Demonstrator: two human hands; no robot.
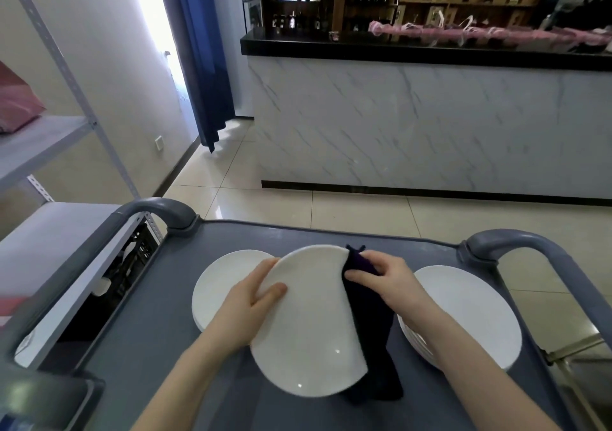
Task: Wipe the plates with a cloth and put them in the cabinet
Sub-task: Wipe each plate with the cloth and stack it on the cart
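My left hand (pixel 255 301) grips a glossy white plate (pixel 304 324) above the grey cart (pixel 185 338); my right hand (pixel 384 281) pinches the dark cloth (pixel 371 331) over its rim. Plate stacks (pixel 470 311) flank it, seemingly several deep.

L hand (pixel 250 302), R hand (pixel 388 281): curled grip.
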